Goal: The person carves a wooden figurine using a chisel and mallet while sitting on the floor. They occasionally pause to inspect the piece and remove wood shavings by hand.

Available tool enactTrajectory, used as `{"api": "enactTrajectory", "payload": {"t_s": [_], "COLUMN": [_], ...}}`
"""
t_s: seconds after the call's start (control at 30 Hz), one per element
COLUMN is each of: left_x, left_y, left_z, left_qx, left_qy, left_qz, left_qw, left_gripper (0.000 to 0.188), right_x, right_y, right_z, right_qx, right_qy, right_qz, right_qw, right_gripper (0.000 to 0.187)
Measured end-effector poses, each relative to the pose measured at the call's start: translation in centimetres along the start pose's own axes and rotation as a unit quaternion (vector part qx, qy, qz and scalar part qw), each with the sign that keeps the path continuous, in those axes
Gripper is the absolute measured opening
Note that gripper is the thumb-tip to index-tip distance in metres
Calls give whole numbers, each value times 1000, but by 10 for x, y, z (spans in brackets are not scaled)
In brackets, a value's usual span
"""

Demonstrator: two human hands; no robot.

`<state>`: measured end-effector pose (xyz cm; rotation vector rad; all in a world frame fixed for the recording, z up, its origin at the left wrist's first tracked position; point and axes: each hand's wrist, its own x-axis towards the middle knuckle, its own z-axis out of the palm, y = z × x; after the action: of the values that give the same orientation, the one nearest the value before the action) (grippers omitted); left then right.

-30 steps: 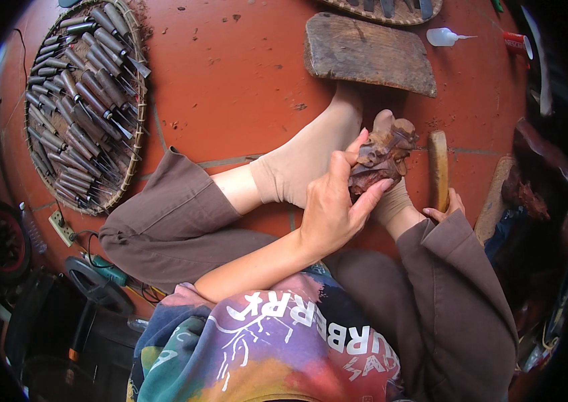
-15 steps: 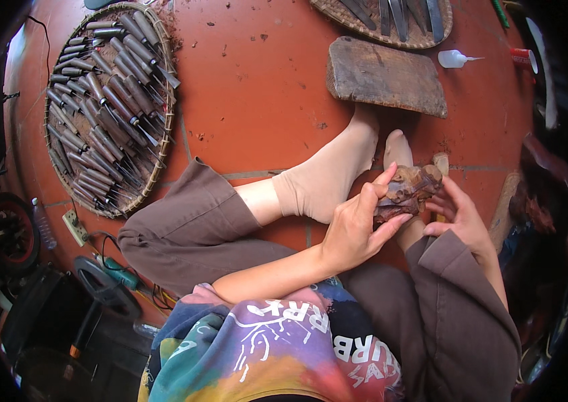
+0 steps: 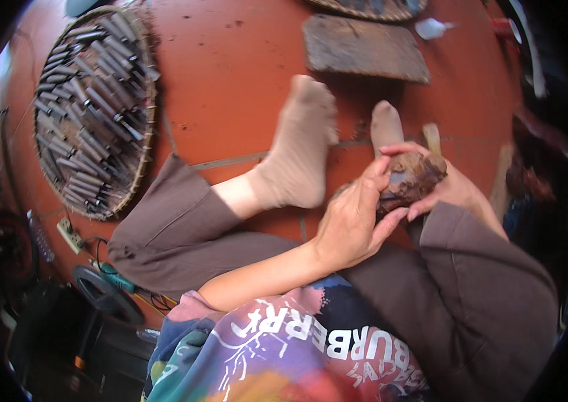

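A brown piece of carved wood (image 3: 410,178), rough and knobbly with reddish-dark parts, is held between both hands above my right leg. My left hand (image 3: 356,216) grips its left side, thumb along the lower edge. From the right, my right hand (image 3: 456,190) wraps the carving, with its fingers over the far side and the thumb at the near edge. The two thumb tips nearly meet below the piece. Parts of the fingers are hidden behind the wood.
At the left, a round woven tray (image 3: 144,144) holds many wooden-handled carving tools. A worn wooden block (image 3: 364,48) stands beyond my feet, with another tool tray (image 3: 371,15) behind it. A white squeeze bottle (image 3: 431,28) lies beside them. A power strip (image 3: 69,234) sits at left.
My right hand has closed round the carving, where before its fingers were spread beside it. My left foot has drawn away from the wooden block. The whole view has shifted somewhat.
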<state>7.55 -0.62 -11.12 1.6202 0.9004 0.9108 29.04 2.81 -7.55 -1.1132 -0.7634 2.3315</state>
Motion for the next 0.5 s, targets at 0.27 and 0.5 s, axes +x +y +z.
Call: {"api": "enactTrajectory", "payload": {"t_s": [0.27, 0.5], "left_x": [-7, 36], "left_y": [-1, -42], "left_z": [-12, -48], "left_qx": [-17, 92], "left_qy": [-93, 58], "left_qz": [-12, -15], "left_qw": [995, 994], "left_gripper": [63, 31], "right_x": [-20, -12], "right_y": [4, -1], "right_z": [-2, -7], "right_qx": [75, -101], "right_qy": [59, 43], "right_qz": [4, -8], "right_qw": [995, 994], "right_gripper": [80, 81]}}
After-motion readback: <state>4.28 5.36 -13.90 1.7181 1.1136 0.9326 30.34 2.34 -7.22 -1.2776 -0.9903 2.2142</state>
